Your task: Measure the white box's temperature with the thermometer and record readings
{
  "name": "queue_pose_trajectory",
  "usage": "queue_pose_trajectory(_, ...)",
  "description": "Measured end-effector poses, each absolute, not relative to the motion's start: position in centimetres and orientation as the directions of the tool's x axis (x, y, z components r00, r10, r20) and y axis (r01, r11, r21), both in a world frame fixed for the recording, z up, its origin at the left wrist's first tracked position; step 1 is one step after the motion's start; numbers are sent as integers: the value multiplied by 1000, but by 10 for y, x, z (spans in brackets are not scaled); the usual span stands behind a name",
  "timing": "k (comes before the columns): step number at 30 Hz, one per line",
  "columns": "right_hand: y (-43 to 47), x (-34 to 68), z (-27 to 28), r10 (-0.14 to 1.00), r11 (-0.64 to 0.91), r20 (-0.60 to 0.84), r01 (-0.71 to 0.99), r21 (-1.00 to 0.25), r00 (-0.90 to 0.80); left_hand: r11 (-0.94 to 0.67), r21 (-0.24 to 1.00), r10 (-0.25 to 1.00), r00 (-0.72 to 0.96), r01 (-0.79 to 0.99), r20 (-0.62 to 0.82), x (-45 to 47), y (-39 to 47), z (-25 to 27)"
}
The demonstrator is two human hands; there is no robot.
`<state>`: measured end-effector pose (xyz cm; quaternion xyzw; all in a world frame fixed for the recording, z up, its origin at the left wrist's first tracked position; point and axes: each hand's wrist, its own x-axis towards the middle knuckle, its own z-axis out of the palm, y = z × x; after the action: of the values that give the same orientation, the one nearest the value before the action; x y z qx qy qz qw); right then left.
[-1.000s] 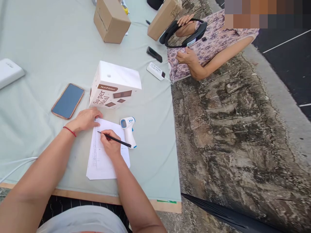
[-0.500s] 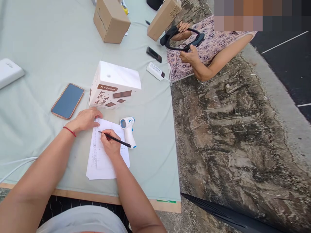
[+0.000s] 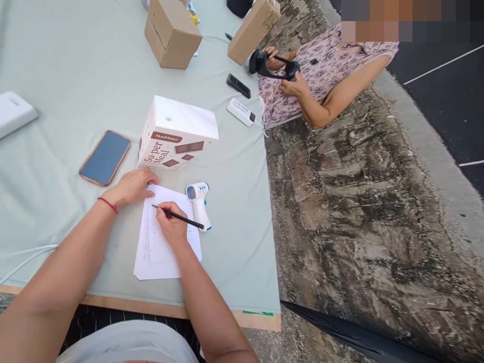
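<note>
My right hand [image 3: 173, 225] grips a black pen [image 3: 184, 218], its tip on handwritten lines near the left side of some white sheets of paper [image 3: 161, 267]. My left hand [image 3: 138, 185] lies with fingers apart, thumb and fingertips resting at the top left corner of the sheets. Touching or close to the right edge of the paper is a white and blue infrared thermometer [image 3: 199, 205]. A white Super Meal box [image 3: 177, 136] stands just beyond my left hand. To the left of that box lies a phone [image 3: 105, 158] with an orange-brown edge.
A pale green cloth [image 3: 242, 212] covers the table. Cardboard boxes [image 3: 174, 38], a black device [image 3: 238, 85] and a white device [image 3: 241, 111] sit farther back. At left are a white power bank [image 3: 15, 113] and cable [image 3: 28, 252]. Another person holds a black headset [image 3: 274, 65] beyond the right edge.
The other person has tilted and shifted the black headset slightly left. My own hands and the pen look almost unmoved.
</note>
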<state>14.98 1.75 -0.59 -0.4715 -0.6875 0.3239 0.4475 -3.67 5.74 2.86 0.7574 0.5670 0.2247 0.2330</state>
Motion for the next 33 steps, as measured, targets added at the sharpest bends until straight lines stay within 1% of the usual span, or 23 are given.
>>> queue_pose_trajectory(10,16,149,-5,933,360,329,359,-861,-146,-263,619,961,260,740,98,-37,58,28)
queue_pose_trajectory(29,16,150,-4,923,384,350,359,-851,-159,-255,596,962,259,761,81,-37,57,29)
queue_pose_trajectory(33,16,150,-4,927,374,340,384,-844,-157,-257,596,962,259,761,84,-37,57,30)
